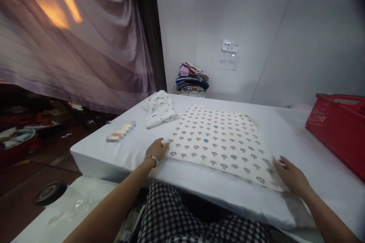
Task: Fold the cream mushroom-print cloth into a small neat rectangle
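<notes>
A white cloth printed with small mushrooms (218, 140) lies spread flat on the white table (291, 133). My left hand (157, 149) rests at the cloth's near left corner, fingers curled onto its edge. My right hand (291, 176) lies on the near right corner, fingers stretched out flat. A bracelet sits on my left wrist.
A second, crumpled mushroom-print cloth (159, 113) lies at the table's far left. A pile of folded clothes (192, 79) stands against the back wall. A red plastic basket (339, 129) sits at the right. A purple curtain (80, 38) hangs to the left.
</notes>
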Available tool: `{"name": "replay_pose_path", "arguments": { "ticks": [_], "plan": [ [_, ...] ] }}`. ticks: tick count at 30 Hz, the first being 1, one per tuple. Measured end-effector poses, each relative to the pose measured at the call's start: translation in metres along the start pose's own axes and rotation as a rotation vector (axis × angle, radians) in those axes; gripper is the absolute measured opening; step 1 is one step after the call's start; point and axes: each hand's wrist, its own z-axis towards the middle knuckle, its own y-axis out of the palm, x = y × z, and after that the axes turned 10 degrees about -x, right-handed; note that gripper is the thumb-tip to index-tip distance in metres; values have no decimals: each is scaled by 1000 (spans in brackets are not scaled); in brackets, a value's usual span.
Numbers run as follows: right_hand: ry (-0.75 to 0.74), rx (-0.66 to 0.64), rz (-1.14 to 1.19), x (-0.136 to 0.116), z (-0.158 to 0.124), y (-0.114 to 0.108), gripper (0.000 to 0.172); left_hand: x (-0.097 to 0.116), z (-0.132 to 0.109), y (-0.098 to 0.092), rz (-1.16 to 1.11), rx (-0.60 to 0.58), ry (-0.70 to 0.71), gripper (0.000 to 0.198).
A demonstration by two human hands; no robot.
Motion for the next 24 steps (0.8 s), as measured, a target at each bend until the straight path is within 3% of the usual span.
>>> {"name": "replay_pose_path", "arguments": {
  "ticks": [4,9,14,20,24],
  "plan": [
    [144,-145,-37,10,-28,-14,78,10,8,-3,-56,-83,-44,49],
    [194,-245,-4,2,-43,-14,85,16,18,-7,-97,-123,-44,37],
    [268,-228,86,-14,-51,-14,88,13,18,-3,-138,-105,-60,33],
    [356,-310,337,-29,-60,-14,93,11,10,1,-135,-89,-67,30],
    [311,-207,497,-19,-62,-21,93,17,-3,3,-111,-98,-74,29]
  ]
}}
